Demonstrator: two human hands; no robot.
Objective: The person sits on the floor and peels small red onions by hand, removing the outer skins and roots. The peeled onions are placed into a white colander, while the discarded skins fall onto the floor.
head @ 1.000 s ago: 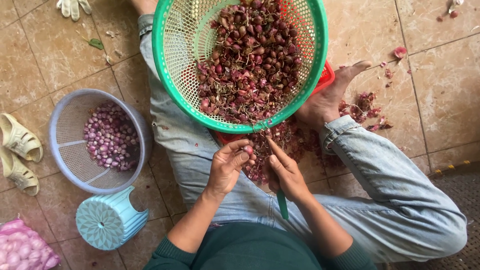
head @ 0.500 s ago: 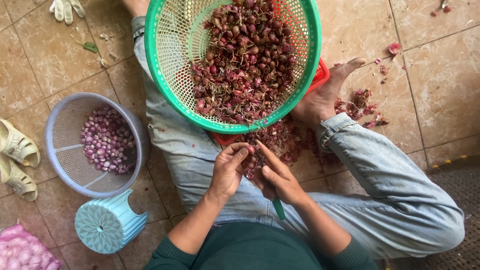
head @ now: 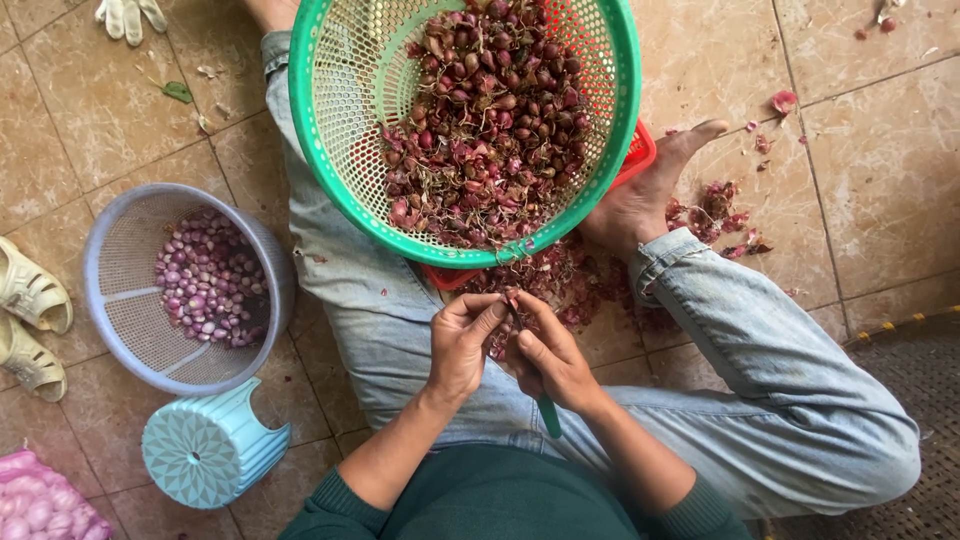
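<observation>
I sit on a tiled floor with a green mesh basket [head: 318, 150] of unpeeled red shallots resting on my legs. My left hand [head: 462, 345] pinches a small shallot [head: 512, 300] at its fingertips, just below the basket's rim. Close against it, my right hand [head: 552, 358] grips a knife with a green handle [head: 548, 415], the blade hidden between the fingers. Both hands touch at the shallot. Loose red peels [head: 560, 280] lie heaped on the floor under the hands.
A grey mesh basket [head: 120, 300] with peeled shallots stands at my left. A pale blue stool [head: 205, 450] lies beside it. Sandals [head: 30, 320], a pink net bag [head: 40, 505], a glove [head: 125, 15] and a red tray edge [head: 640, 155] lie around. My bare foot [head: 650, 190] rests at right.
Both hands have drawn closer together around the shallot. The view has shifted slightly, so the baskets sit a little lower in frame.
</observation>
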